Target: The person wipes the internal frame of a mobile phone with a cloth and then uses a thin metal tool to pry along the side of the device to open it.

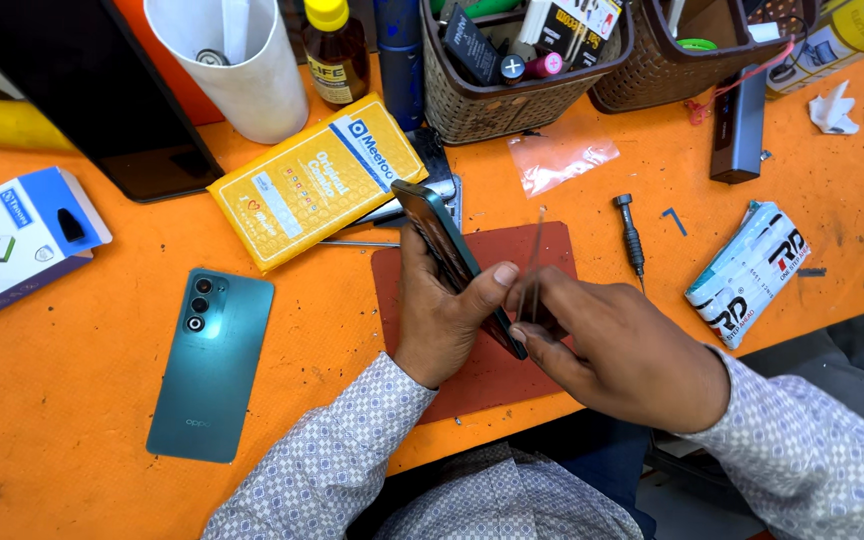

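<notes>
Our left hand [439, 318] clamps the phone [452, 255] on edge (over the red mat [552, 250]); right hand [612, 345] fingers pinch thin tweezers [535, 262].

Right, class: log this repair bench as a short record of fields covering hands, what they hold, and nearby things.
left hand: grips a phone body, tilted on edge
right hand: pinches thin tweezers beside the phone
under the hands: red-brown mat
left of mat: green back cover, lying flat, camera side up
right of mat: screwdriver
surface: orange table
</notes>
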